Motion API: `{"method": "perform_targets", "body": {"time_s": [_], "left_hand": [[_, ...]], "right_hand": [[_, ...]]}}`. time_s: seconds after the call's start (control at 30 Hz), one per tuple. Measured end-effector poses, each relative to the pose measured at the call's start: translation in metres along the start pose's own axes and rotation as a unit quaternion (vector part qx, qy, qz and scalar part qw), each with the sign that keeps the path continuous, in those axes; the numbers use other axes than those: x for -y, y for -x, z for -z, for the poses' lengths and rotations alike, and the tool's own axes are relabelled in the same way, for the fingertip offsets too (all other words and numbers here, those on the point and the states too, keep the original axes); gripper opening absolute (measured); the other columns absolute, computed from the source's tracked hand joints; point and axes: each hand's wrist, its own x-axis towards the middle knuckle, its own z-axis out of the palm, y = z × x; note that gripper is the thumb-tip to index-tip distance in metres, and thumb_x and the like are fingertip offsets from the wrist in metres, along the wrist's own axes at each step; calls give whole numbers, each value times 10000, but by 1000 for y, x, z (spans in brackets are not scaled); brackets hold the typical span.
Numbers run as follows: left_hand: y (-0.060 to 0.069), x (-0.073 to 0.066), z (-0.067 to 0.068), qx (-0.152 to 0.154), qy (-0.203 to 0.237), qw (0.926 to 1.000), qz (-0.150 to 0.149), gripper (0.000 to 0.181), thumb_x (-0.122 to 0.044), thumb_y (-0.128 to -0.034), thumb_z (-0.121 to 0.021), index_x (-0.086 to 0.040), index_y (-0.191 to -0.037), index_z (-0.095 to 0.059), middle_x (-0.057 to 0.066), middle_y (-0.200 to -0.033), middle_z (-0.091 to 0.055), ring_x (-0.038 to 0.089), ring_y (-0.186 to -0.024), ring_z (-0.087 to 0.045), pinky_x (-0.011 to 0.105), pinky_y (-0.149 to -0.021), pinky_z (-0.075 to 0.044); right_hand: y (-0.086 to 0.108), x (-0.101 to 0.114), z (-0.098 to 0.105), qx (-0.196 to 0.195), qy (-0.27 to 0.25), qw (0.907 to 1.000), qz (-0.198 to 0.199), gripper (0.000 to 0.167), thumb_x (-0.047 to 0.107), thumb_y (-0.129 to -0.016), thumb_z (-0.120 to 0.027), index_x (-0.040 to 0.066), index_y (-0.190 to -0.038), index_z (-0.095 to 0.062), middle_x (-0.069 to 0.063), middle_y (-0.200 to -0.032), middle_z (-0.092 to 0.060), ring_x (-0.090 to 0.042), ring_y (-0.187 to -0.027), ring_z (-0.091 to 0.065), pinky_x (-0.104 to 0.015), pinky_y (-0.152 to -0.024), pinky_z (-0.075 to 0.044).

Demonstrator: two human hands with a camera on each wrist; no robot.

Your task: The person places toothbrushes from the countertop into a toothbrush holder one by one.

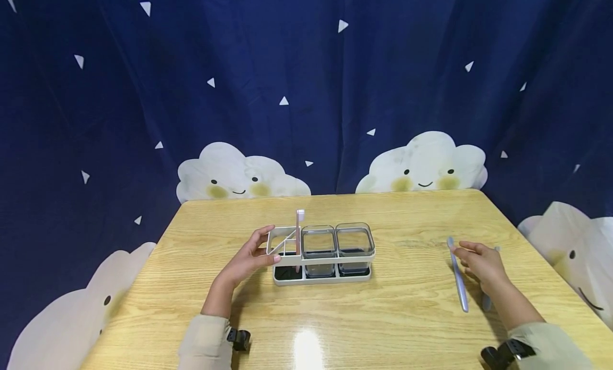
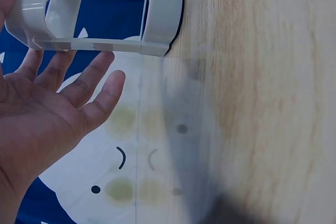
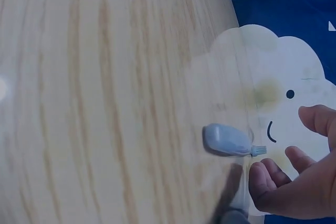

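A white toothbrush rack (image 1: pixel 335 279) stands on the table, with a pink toothbrush (image 1: pixel 298 237) upright in its divided left section. My left hand (image 1: pixel 249 259) grips the rack's left end, thumb on the front bar and fingers at the back; the left wrist view shows several fingertips against the rack (image 2: pixel 163 14). At the right, a blue toothbrush (image 1: pixel 458 279) lies by my right hand (image 1: pixel 483 264), whose fingers are loosely bent above it and hold nothing. Its handle (image 3: pixel 227 139) shows in the right wrist view. A second toothbrush (image 1: pixel 487 302) is mostly hidden beneath that hand.
Two clear square cups (image 1: pixel 319 247) (image 1: pixel 355 245) sit in the rack's middle and right sections. The wooden table (image 1: pixel 402 317) ends at the back against a dark blue curtain (image 1: pixel 306 56) printed with clouds.
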Motion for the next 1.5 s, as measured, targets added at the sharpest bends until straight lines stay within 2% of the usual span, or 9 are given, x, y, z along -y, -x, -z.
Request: {"method": "perform_targets", "body": {"time_s": [0.27,0.43,0.67,0.8,0.93,1.07,1.23,1.47,1.5], "left_hand": [[0,1,1,29,44,10000,26,758,-5,-835,-647,-68,-1456,-217,230,-1361,-328,460,-1156,-423,424,-881,-419],[0,1,0,42,5,10000,41,762,-12,-838,-648,-69,-1459,-211,220,-1364,-327,415,-1139,-449,421,-877,-423],[-1,2,1,-5,-41,10000,42,754,-24,-836,-653,-76,-1456,-226,214,-1346,-343,425,-1132,-450,418,-875,-424],[-1,1,1,33,-20,10000,39,755,-21,-837,-650,-74,-1456,-222,215,-1347,-337,457,-1142,-430,414,-874,-422],[0,0,1,54,18,10000,69,752,-12,-837,-645,-81,-1455,-223,221,-1350,-329,479,-1154,-411,413,-872,-422],[0,0,1,49,-67,9999,59,740,-26,-839,-649,-96,-1449,-236,216,-1352,-333,412,-1124,-456,410,-864,-428],[-1,1,0,68,-94,9999,16,742,-26,-838,-647,-84,-1449,-231,219,-1354,-333,363,-1090,-481,408,-855,-433],[-12,29,9,10,-29,10000,-42,753,-84,-832,-683,-169,-1449,-261,220,-1375,-312,420,-1129,-452,410,-856,-435],[-11,28,9,7,-26,10000,-43,750,-88,-830,-686,-172,-1446,-267,226,-1372,-312,429,-1134,-447,408,-857,-435]], "right_hand": [[1,4,-2,83,-105,9993,-340,751,395,-937,-509,-123,-1401,-226,-356,-1387,-245,-510,-1221,-304,-288,-754,-482],[-1,3,-3,103,273,9982,-516,755,400,-929,-517,-141,-1382,-251,-378,-1365,-248,-523,-1183,-340,-368,-763,-474],[-7,4,-4,1,784,9961,-409,705,352,-918,-541,-177,-1329,-322,-404,-1302,-320,-531,-1106,-418,-425,-771,-470],[-8,2,-6,-160,1047,9937,-361,637,303,-913,-565,-183,-1285,-386,-399,-1228,-403,-488,-1007,-499,-392,-705,-477],[-9,0,-7,-386,1240,9911,-287,563,263,-894,-598,-183,-1213,-471,-339,-1050,-543,-381,-862,-563,-333,-618,-468],[-9,-2,-7,-635,1502,9864,-206,487,242,-862,-631,-163,-1124,-563,-261,-929,-615,-343,-821,-567,-297,-584,-445],[-9,-3,-8,-676,1823,9809,-85,419,236,-835,-663,-117,-1057,-630,-251,-941,-632,-357,-812,-574,-335,-610,-442],[-10,-5,-10,-807,1940,9777,-21,396,226,-824,-688,-109,-1031,-648,-257,-937,-641,-377,-800,-583,-347,-601,-450],[-10,-5,-10,-822,1893,9785,-35,386,228,-820,-692,-102,-1018,-657,-258,-940,-640,-374,-801,-579,-340,-600,-444]]}}
